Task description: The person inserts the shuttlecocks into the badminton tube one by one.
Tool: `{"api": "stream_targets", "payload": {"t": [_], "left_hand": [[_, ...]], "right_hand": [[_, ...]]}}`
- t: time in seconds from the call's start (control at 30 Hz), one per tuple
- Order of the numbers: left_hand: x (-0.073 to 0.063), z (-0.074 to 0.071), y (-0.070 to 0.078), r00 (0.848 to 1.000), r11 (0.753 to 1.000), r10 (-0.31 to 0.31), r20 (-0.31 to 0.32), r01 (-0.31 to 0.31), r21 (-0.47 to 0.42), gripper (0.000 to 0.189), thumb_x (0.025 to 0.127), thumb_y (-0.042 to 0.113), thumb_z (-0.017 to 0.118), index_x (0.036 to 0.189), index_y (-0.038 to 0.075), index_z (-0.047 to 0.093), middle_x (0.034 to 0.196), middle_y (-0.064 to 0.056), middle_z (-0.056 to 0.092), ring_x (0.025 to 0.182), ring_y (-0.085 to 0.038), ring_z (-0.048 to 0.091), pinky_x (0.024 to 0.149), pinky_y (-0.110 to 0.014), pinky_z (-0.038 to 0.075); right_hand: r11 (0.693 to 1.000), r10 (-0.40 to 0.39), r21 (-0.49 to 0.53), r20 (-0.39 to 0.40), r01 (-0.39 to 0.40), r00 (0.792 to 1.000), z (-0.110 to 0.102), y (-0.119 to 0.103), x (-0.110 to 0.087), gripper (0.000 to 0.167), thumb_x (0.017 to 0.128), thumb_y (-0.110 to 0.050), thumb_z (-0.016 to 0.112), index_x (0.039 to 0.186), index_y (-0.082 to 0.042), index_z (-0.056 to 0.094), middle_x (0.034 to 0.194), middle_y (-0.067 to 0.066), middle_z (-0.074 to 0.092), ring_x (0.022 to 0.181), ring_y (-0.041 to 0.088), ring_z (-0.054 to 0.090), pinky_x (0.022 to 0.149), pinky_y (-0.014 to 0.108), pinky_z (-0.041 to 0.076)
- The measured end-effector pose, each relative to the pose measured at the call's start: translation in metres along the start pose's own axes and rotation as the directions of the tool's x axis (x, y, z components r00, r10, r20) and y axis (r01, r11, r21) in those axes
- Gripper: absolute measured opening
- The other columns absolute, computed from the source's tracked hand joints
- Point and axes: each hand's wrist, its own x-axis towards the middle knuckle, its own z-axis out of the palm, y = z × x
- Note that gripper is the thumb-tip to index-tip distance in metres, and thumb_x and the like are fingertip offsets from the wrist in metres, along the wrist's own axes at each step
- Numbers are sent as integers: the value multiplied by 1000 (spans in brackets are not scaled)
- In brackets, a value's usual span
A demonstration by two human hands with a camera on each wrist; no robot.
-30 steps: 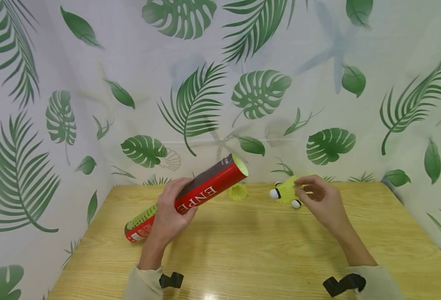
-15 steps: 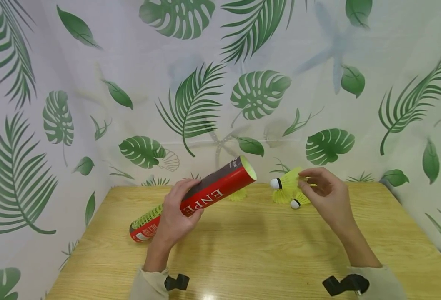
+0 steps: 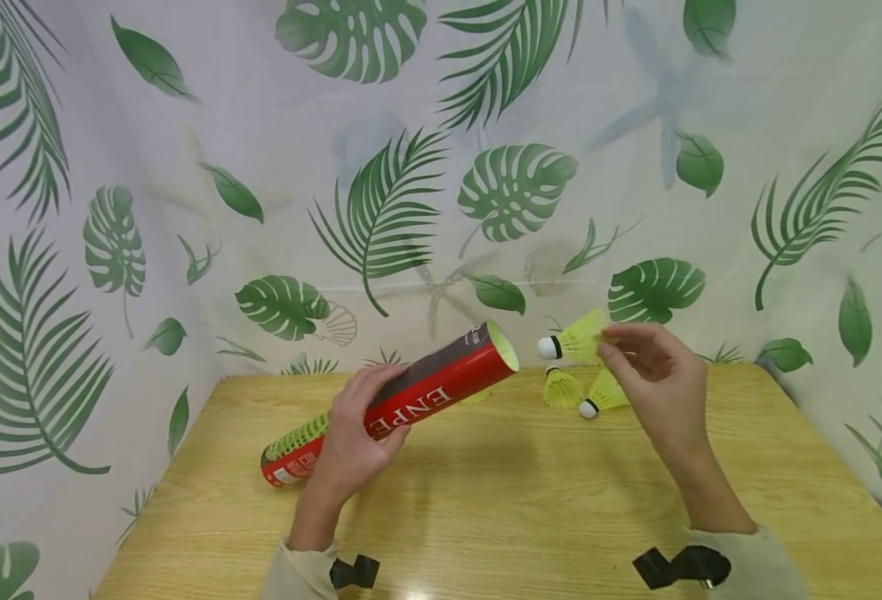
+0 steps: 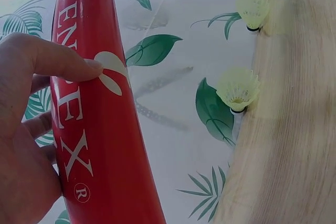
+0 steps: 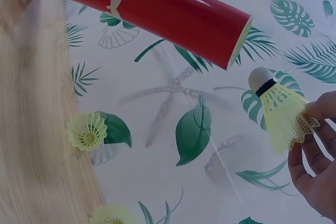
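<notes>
My left hand (image 3: 358, 433) grips a red and dark grey shuttlecock tube (image 3: 452, 379) round its middle. The tube is tilted, its open end raised to the right and its lower end by the table. My right hand (image 3: 658, 383) pinches a yellow shuttlecock (image 3: 579, 337) by its skirt rim. Its white cork points left, a short gap from the tube's mouth, as the right wrist view also shows with the held shuttlecock (image 5: 283, 111). Below it, two more shuttlecocks lie on the table, one (image 3: 563, 388) near the back edge and one (image 3: 604, 395) to its right.
Another shuttlecock (image 4: 238, 90) stands skirt up near the table's back edge, mostly hidden behind the tube in the head view. The wooden table (image 3: 486, 500) ends against a white leaf-patterned cloth (image 3: 411, 208) at the back and sides.
The right hand has lifted the pinched shuttlecock off the others, uncovering the two below it. The left hand and the tube have shifted slightly right, bringing the tube's mouth closer to the cork.
</notes>
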Motion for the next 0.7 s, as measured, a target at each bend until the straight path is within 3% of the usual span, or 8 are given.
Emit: {"api": "stream_targets", "payload": {"t": [0.7], "left_hand": [[-4, 2, 0, 999, 1000, 15, -34, -15, 9, 72, 73, 5, 85, 139, 19, 60, 138, -3, 59, 124, -23, 55, 100, -57, 39]], "right_hand": [[987, -91, 127, -70, 100, 993, 45, -7, 1, 20, 88, 15, 69, 107, 11, 70, 103, 11, 73, 94, 13, 71, 86, 23, 54]]}}
